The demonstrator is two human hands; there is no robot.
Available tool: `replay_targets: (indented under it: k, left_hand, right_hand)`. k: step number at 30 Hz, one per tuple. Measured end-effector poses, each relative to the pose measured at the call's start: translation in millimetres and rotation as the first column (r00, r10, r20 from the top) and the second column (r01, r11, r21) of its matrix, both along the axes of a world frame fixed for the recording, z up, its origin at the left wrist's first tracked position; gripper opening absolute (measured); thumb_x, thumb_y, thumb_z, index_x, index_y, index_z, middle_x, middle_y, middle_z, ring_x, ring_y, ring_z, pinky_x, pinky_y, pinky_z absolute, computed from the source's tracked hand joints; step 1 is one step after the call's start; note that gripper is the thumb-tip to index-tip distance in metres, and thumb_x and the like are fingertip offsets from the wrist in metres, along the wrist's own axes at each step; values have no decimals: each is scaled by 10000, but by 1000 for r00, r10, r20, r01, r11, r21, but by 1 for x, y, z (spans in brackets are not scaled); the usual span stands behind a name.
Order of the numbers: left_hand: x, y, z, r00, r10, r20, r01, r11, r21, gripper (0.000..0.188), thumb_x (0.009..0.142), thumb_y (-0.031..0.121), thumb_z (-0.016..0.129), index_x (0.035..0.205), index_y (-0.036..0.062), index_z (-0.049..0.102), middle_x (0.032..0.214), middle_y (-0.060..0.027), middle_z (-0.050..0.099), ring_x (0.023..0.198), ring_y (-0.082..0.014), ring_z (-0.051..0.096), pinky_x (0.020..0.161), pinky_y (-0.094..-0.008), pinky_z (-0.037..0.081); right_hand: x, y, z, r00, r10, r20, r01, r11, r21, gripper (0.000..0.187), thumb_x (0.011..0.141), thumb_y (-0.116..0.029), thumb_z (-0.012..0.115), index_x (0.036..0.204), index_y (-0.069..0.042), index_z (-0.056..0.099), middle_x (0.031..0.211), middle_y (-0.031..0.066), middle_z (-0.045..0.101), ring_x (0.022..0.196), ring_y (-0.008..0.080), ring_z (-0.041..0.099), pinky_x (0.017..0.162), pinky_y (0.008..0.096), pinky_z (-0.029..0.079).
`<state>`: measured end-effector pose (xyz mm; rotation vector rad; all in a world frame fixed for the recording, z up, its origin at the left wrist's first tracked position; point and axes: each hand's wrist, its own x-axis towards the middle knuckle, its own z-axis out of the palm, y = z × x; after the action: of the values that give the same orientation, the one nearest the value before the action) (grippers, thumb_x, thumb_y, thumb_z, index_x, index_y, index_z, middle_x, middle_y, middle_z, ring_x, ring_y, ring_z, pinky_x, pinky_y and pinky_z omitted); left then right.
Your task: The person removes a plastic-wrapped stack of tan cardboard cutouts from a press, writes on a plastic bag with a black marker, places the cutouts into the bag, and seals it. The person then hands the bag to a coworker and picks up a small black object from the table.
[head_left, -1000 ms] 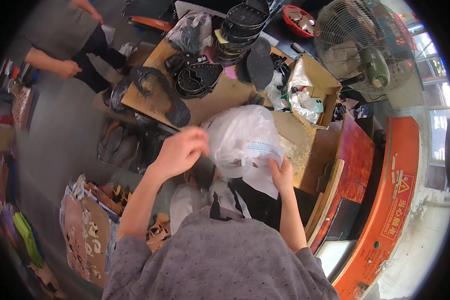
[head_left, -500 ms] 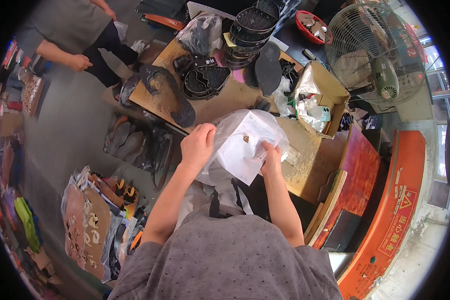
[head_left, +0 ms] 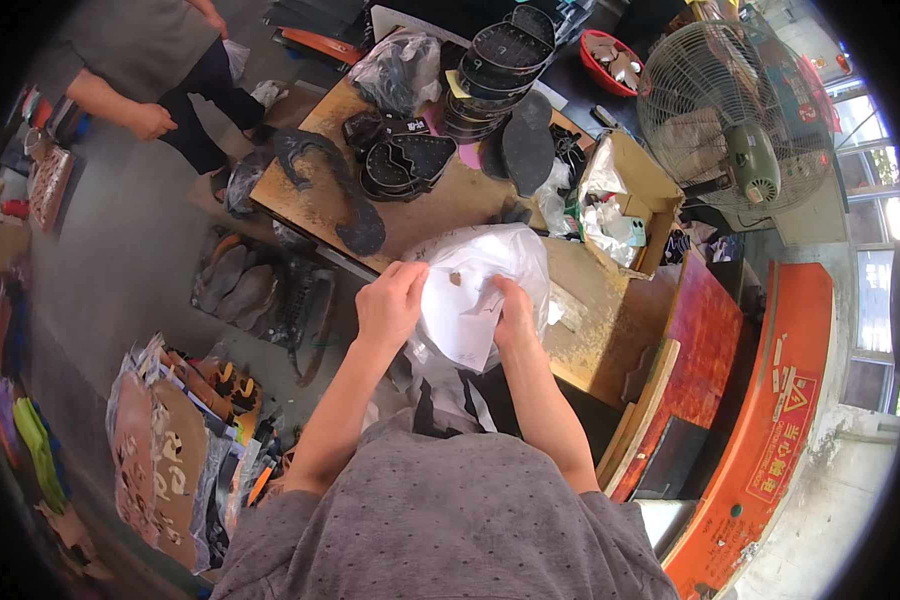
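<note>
A white sheet of paper (head_left: pixel 456 325) with a small brown patch near its upper part is held in front of me. My left hand (head_left: pixel 388 305) is closed, its thumb and fingers pinching the sheet's left edge. On the other side my right hand (head_left: pixel 513 315) grips the right part of the same paper. Around and behind the sheet spreads a clear plastic bag (head_left: pixel 528 258), which hangs down over the near edge of the table. What the bag holds, if anything, is hidden by the paper.
On the worn wooden table (head_left: pixel 425 222) stand stacked black shaped pieces (head_left: pixel 490 75), dark flat cutouts (head_left: pixel 355 225) and an open cardboard box (head_left: pixel 655 210). A large fan (head_left: pixel 740 120) is at the right, above an orange machine panel (head_left: pixel 760 440). Another person (head_left: pixel 145 50) stands at the upper left.
My left hand has come down to the paper's left edge. The sheet has turned more upright and narrower in view. My right hand keeps its hold, and the whole view has shifted slightly.
</note>
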<state>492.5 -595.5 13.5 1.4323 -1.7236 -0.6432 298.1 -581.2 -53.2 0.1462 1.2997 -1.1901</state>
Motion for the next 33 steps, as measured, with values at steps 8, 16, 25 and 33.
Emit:
replay_targets:
  k: [8, 16, 25, 33]
  left_hand:
    - [-5, 9, 9, 992, -111, -66, 111, 994, -8, 69, 826, 151, 653, 879, 116, 679, 772, -58, 598, 612, -245, 607, 540, -325, 472]
    - [-16, 31, 3, 978, -150, -147, 150, 989, -16, 79, 828, 112, 627, 889, 89, 671, 771, -71, 604, 585, -254, 601, 530, -322, 476]
    - [-17, 43, 4, 958, -243, -152, 237, 970, -61, 98, 818, 115, 645, 907, 106, 684, 743, -48, 590, 555, -230, 587, 492, -310, 459]
    - [-29, 51, -3, 903, -362, -233, 360, 931, -52, 94, 817, 131, 630, 902, 132, 668, 794, -36, 597, 607, -266, 602, 513, -346, 477]
  right_hand:
    - [-35, 16, -12, 984, -159, -80, 159, 987, 1, 280, 852, -76, 466, 1098, 48, 516, 1012, 170, 577, 915, 317, 595, 819, 479, 505]
    - [3, 16, 5, 994, 106, -32, -110, 970, -215, 242, 869, -92, 484, 1066, 40, 528, 991, 172, 562, 903, 314, 595, 796, 454, 517]
    - [-23, -48, -74, 997, -52, -51, 48, 996, -74, 329, 868, -177, 551, 1141, 7, 539, 1105, 152, 582, 1040, 276, 565, 883, 421, 463]
    - [-25, -46, -79, 996, 1, -88, -6, 999, -53, 403, 839, -214, 607, 1176, -3, 537, 1152, 141, 582, 1088, 258, 550, 925, 411, 436]
